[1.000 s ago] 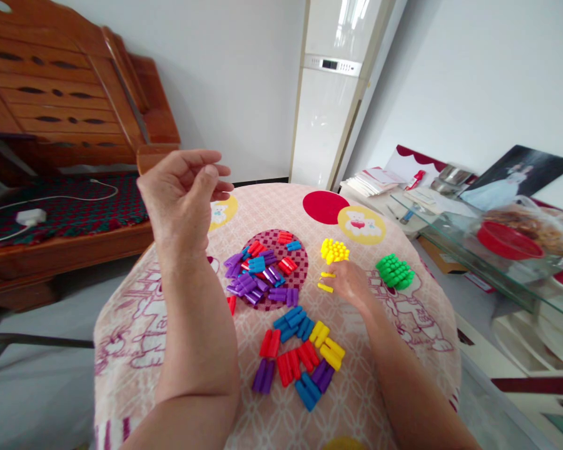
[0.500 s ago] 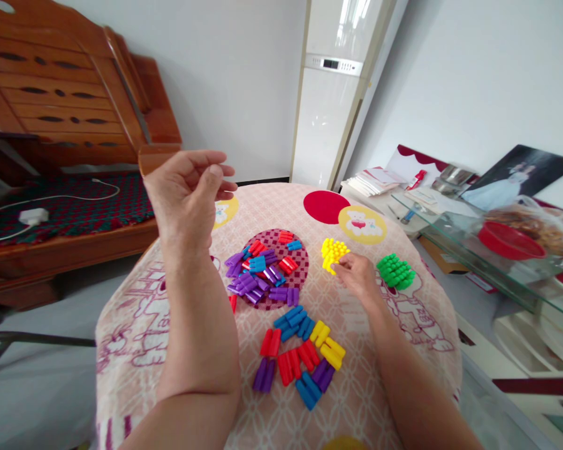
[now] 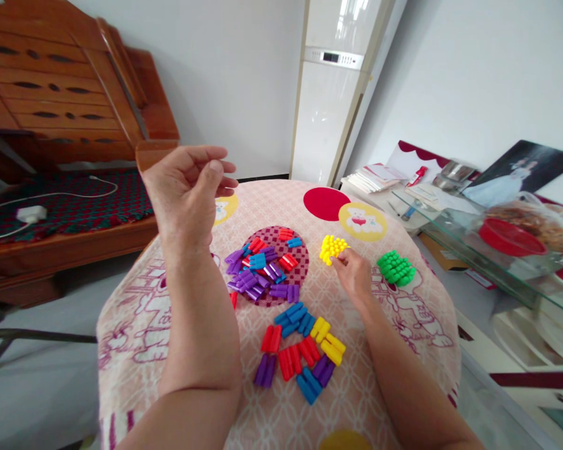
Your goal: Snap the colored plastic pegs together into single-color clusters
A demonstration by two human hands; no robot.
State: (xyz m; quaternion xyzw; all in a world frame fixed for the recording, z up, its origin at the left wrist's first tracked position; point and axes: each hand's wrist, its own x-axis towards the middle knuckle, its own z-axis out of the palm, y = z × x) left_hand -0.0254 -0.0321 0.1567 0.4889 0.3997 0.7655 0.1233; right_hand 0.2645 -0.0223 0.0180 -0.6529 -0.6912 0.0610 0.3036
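Note:
My right hand (image 3: 355, 272) reaches to the near right side of a cluster of yellow knobbed plastic pieces (image 3: 332, 247), thumb and fingertips closed on its edge. The fingers partly hide what they grip. My left hand (image 3: 190, 181) is raised above the table's left side, fingers loosely bent and thumb apart, with nothing visible in it. Beyond my right wrist sits a similar green knobbed cluster (image 3: 396, 268). Red, blue and purple double-tube plastic pieces form a heap (image 3: 258, 269). Nearer me, blue, red, yellow and purple pieces (image 3: 289, 364) lie grouped.
The round table wears a patterned pink cloth (image 3: 356, 400). At right stands a glass-topped side table (image 3: 450, 240) with papers, a red bowl (image 3: 511, 237) and a photo. A wooden bench (image 3: 56, 119) is at left, a white upright cabinet unit (image 3: 328, 112) behind.
My right hand has shifted slightly, with its fingertips still at the near edge of the yellow cluster. The view has tilted a little. My left hand keeps its raised pose.

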